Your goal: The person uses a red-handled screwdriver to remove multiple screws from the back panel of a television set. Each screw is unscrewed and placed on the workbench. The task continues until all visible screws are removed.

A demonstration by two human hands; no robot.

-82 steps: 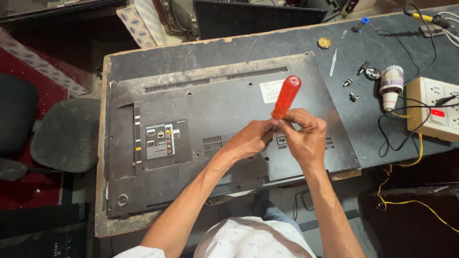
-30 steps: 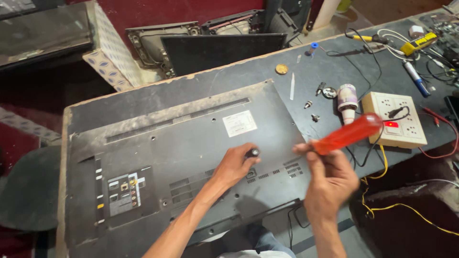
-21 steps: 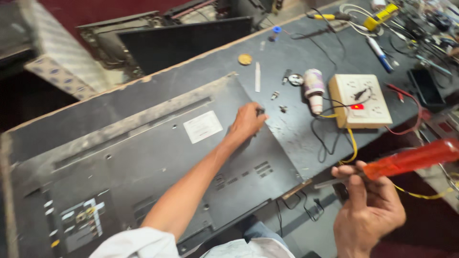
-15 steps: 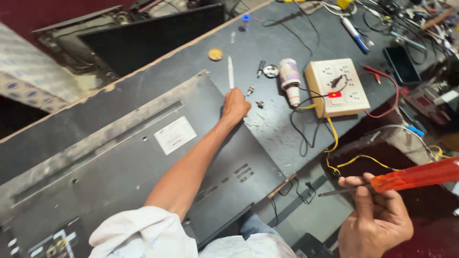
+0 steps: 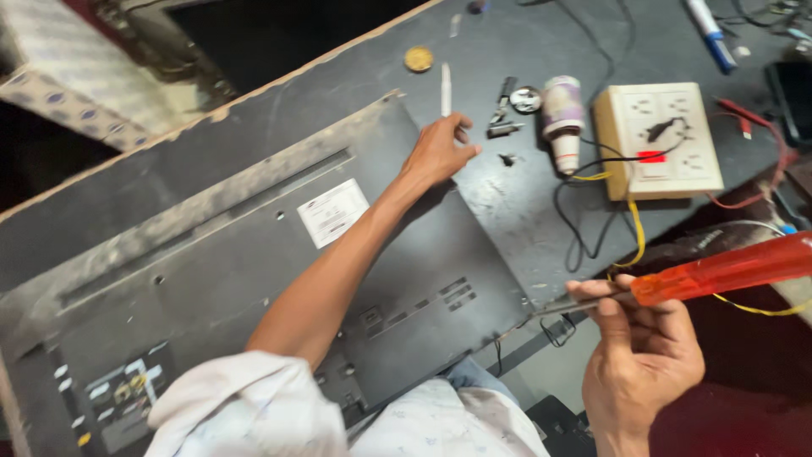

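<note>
A dark grey television back panel with a white label lies face down on the dusty worktable. My left hand reaches past the panel's far right corner, fingers drawn together beside a few small screws and metal bits. Whatever is between the fingertips is hidden. My right hand is off the table's near edge, gripping a screwdriver with a translucent red-orange handle. Its shaft points left toward the panel's corner.
A cream socket board with a lit red switch and trailing black and yellow wires sits right of the screws. A toppled paper cup, a white stick, a round gold disc and a blue-and-white marker lie farther back.
My left hand left the panel's middle and went to the screws on the table. My right hand pulled the screwdriver off the panel, right and toward me. The view swung right.
</note>
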